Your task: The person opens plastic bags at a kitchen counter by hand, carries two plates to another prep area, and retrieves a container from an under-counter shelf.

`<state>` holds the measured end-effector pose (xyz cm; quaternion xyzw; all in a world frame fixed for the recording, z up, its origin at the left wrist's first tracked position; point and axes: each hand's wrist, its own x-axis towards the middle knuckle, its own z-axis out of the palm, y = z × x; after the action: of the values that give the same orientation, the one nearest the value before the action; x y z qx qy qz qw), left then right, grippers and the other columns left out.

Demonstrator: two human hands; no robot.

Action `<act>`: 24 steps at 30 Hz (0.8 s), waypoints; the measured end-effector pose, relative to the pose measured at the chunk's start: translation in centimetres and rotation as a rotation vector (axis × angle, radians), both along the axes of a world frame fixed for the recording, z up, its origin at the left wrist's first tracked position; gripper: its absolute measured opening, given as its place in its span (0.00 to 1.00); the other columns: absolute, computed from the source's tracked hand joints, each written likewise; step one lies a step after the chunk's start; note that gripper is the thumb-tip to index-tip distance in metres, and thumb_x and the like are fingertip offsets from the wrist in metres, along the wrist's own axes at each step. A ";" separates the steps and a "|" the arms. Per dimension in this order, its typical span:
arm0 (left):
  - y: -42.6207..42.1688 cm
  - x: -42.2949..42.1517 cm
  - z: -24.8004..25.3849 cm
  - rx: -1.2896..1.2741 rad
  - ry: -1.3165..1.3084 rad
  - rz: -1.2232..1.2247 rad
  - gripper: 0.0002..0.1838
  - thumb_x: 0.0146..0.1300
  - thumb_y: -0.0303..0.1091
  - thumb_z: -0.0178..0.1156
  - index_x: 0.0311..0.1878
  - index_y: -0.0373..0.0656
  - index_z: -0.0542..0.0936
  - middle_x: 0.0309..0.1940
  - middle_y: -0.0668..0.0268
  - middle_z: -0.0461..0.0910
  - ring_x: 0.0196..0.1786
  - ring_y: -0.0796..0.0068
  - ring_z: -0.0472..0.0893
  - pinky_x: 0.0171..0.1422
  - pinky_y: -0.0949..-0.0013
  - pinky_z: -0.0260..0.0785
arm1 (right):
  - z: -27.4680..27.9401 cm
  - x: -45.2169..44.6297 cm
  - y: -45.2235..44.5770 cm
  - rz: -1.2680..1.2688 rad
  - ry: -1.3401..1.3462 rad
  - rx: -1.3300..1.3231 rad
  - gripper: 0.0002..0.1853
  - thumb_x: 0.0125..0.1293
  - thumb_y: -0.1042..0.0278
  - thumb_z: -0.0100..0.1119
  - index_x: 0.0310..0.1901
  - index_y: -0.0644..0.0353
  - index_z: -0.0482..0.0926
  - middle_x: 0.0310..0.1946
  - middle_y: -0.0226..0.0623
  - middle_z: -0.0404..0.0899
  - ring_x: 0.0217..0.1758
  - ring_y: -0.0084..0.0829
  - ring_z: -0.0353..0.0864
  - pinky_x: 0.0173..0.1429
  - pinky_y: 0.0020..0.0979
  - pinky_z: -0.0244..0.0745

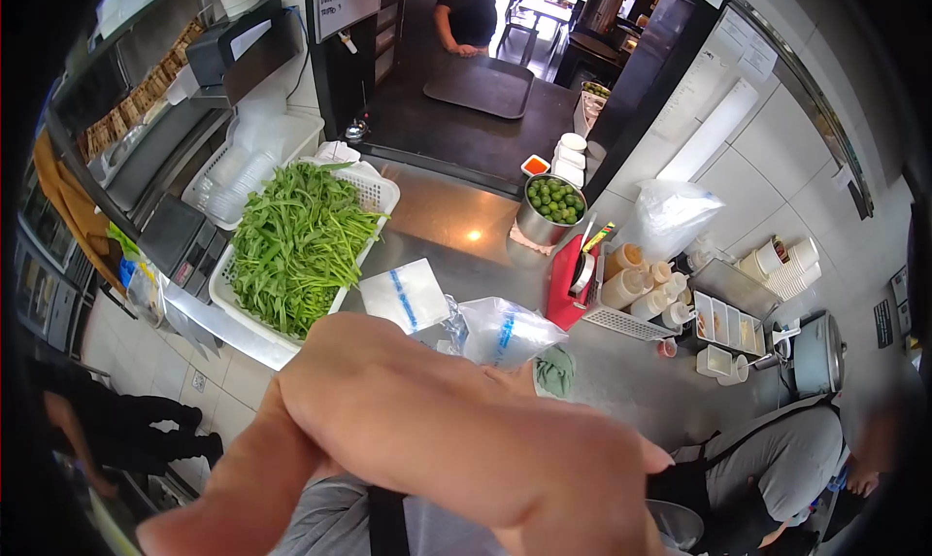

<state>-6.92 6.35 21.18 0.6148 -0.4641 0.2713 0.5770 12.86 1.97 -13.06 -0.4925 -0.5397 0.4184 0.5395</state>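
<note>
My right hand (pixel 417 420) is raised very close to the camera and fills the lower middle of the view. Its fingers look bent, and their inner side is hidden. Behind it, a small patch of skin that seems to be my left hand (pixel 513 375) shows against the lower edge of a clear plastic bag (pixel 507 329) with blue print. The near hand covers most of it, so its grip cannot be made out. Left of that bag, a flat white plastic bag (pixel 398 296) with a blue printed stripe lies on the steel counter (pixel 437 216). A green cloth (pixel 554 370) is bunched just right of the bag.
A white basket (pixel 383 199) heaped with leafy greens (pixel 301 245) stands left. Beyond are a metal pot (pixel 553 228) of green citrus, a red holder (pixel 566 289) and several sauce bottles (pixel 626 289). A person (pixel 777 459) stands right; another (pixel 466 12) is across the pass.
</note>
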 end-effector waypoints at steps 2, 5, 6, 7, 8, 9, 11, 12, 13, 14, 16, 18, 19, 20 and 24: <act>0.6 -1.5 0.1 -0.035 0.097 0.044 0.26 0.69 0.52 0.30 0.58 0.41 0.59 0.39 0.55 0.78 0.47 0.61 0.74 0.57 0.43 0.58 | -0.1 0.0 0.0 0.019 0.023 0.009 0.29 0.40 0.71 0.75 0.44 0.69 0.71 0.39 0.38 0.76 0.42 0.28 0.75 0.49 0.30 0.70; 2.3 -2.4 0.6 -0.423 0.050 0.167 0.24 0.70 0.47 0.30 0.63 0.44 0.54 0.38 0.59 0.79 0.42 0.68 0.75 0.55 0.47 0.62 | 0.4 -0.1 -0.1 -0.029 -0.136 0.094 0.28 0.41 0.70 0.75 0.44 0.68 0.72 0.39 0.38 0.76 0.42 0.28 0.75 0.49 0.30 0.70; 3.2 -2.3 0.6 -0.626 -0.042 0.241 0.25 0.70 0.42 0.34 0.68 0.44 0.50 0.37 0.62 0.79 0.36 0.75 0.75 0.50 0.52 0.66 | 0.3 -0.2 -0.2 -0.007 -0.094 0.058 0.28 0.41 0.70 0.74 0.44 0.68 0.72 0.39 0.38 0.76 0.42 0.28 0.75 0.49 0.30 0.70; 4.0 -1.8 1.0 -0.891 -0.196 0.326 0.27 0.70 0.35 0.40 0.69 0.44 0.47 0.32 0.64 0.79 0.28 0.80 0.75 0.44 0.62 0.72 | 0.2 0.0 -0.2 0.015 -0.053 0.022 0.27 0.41 0.71 0.74 0.44 0.68 0.72 0.39 0.38 0.76 0.42 0.29 0.75 0.49 0.31 0.70; 5.3 -1.6 0.5 -0.862 -0.265 0.509 0.26 0.68 0.30 0.40 0.68 0.47 0.48 0.38 0.61 0.70 0.33 0.76 0.72 0.43 0.65 0.72 | 0.0 0.1 -0.2 0.037 -0.014 -0.017 0.27 0.41 0.71 0.74 0.44 0.68 0.72 0.39 0.38 0.76 0.42 0.30 0.75 0.49 0.31 0.70; 6.6 -1.3 0.1 -0.841 -0.327 0.699 0.27 0.66 0.24 0.41 0.67 0.49 0.49 0.43 0.59 0.62 0.38 0.72 0.70 0.41 0.69 0.71 | -0.3 0.2 -0.2 0.030 -0.020 -0.011 0.28 0.41 0.71 0.74 0.44 0.68 0.72 0.39 0.38 0.76 0.43 0.29 0.75 0.50 0.31 0.70; 7.5 -1.3 -1.3 -0.884 -0.232 1.171 0.16 0.62 0.29 0.53 0.52 0.39 0.67 0.20 0.68 0.75 0.17 0.85 0.70 0.25 0.81 0.65 | -1.1 0.4 -0.1 0.017 -0.033 0.000 0.29 0.40 0.70 0.75 0.45 0.67 0.72 0.41 0.38 0.76 0.44 0.28 0.75 0.50 0.31 0.70; 9.7 -2.0 -4.8 -0.744 -0.153 1.196 0.11 0.59 0.33 0.60 0.41 0.38 0.74 0.20 0.65 0.75 0.17 0.88 0.69 0.21 0.83 0.60 | -1.2 0.4 -0.1 0.020 -0.021 -0.004 0.30 0.40 0.69 0.75 0.46 0.67 0.71 0.41 0.38 0.76 0.44 0.28 0.75 0.51 0.31 0.69; 10.1 -1.3 -7.4 -0.763 -0.019 1.431 0.08 0.59 0.34 0.60 0.36 0.40 0.75 0.17 0.68 0.74 0.17 0.89 0.68 0.20 0.83 0.59 | -1.3 0.4 -0.1 0.022 -0.008 -0.006 0.30 0.40 0.69 0.75 0.46 0.67 0.71 0.41 0.38 0.76 0.44 0.28 0.75 0.51 0.30 0.69; 10.5 -0.6 -10.2 -0.766 0.121 1.661 0.07 0.60 0.34 0.59 0.30 0.41 0.76 0.15 0.70 0.73 0.16 0.91 0.67 0.20 0.83 0.57 | -1.4 0.4 0.0 0.023 0.007 -0.002 0.31 0.40 0.69 0.75 0.47 0.67 0.71 0.41 0.38 0.76 0.45 0.28 0.75 0.51 0.30 0.69; 12.4 -1.2 -19.2 -0.357 0.591 2.028 0.18 0.63 0.40 0.54 0.20 0.41 0.74 0.13 0.69 0.72 0.15 0.76 0.69 0.22 0.71 0.59 | -1.8 0.4 -0.1 0.042 0.036 -0.005 0.32 0.40 0.69 0.75 0.48 0.67 0.70 0.42 0.38 0.75 0.45 0.28 0.74 0.52 0.30 0.69; 13.5 -3.1 -31.0 0.308 0.659 2.070 0.12 0.60 0.42 0.54 0.31 0.46 0.81 0.46 0.58 0.76 0.46 0.60 0.76 0.47 0.59 0.67 | -2.0 0.6 0.3 0.021 0.024 0.041 0.33 0.39 0.69 0.76 0.49 0.66 0.69 0.43 0.38 0.75 0.46 0.29 0.74 0.52 0.30 0.69; 11.7 -3.8 -35.8 0.675 0.934 2.164 0.17 0.58 0.44 0.54 0.51 0.54 0.77 0.65 0.59 0.59 0.65 0.54 0.59 0.62 0.45 0.56 | -2.2 0.5 0.3 -0.004 -0.002 0.079 0.34 0.39 0.69 0.76 0.49 0.66 0.69 0.43 0.38 0.74 0.46 0.29 0.74 0.52 0.30 0.69; 10.2 -4.4 -38.3 0.738 1.307 2.008 0.27 0.59 0.47 0.53 0.63 0.58 0.66 0.69 0.63 0.49 0.70 0.52 0.48 0.64 0.35 0.44 | -2.4 0.5 0.2 -0.026 -0.030 0.113 0.35 0.39 0.69 0.76 0.50 0.66 0.68 0.44 0.38 0.74 0.47 0.29 0.73 0.52 0.30 0.68; 8.2 -5.2 -42.1 0.607 1.126 2.230 0.25 0.61 0.46 0.50 0.64 0.60 0.65 0.68 0.62 0.52 0.71 0.53 0.48 0.66 0.36 0.39 | -1.9 0.4 0.5 0.002 -0.011 0.071 0.37 0.39 0.68 0.76 0.51 0.66 0.67 0.45 0.39 0.73 0.48 0.29 0.73 0.53 0.31 0.68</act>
<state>-12.14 14.53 -20.94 0.8042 0.5622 0.1929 -0.0077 13.24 2.45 -14.94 -0.4749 -0.5577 0.3968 0.5531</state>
